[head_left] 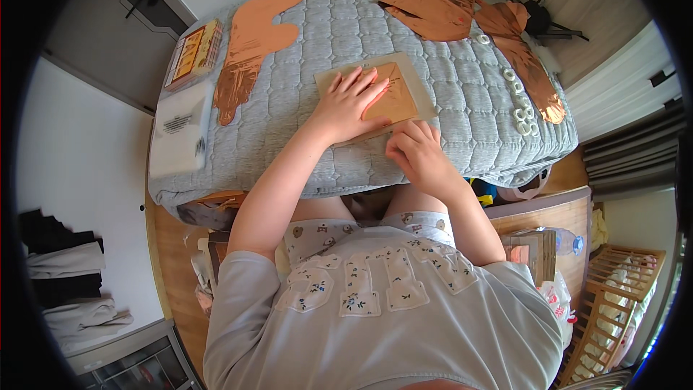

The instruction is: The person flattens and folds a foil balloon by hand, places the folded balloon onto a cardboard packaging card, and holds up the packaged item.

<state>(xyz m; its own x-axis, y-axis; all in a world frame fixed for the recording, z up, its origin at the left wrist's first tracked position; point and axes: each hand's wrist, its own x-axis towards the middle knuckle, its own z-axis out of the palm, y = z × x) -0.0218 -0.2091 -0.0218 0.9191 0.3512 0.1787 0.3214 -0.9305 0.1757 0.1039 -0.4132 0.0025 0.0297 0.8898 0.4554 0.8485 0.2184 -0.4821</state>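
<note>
A flat, frosted plastic bag [427, 105] lies on the grey quilted mattress in front of me, with a folded copper-coloured foil sheet [397, 107] inside it. My left hand [351, 107] rests flat on the left part of the bag, its fingers stretched out and slightly apart. At the bag's near right edge is my right hand [421, 148], its fingers curled in and pressed together. Whatever those fingers may pinch is hidden.
Flat copper foil balloons lie at the far left [249, 36] and far right [440, 11] of the mattress [346, 22]. Several small white rings [523, 112] sit along the right side. On the left are a white package [180, 130] and a printed box [193, 54].
</note>
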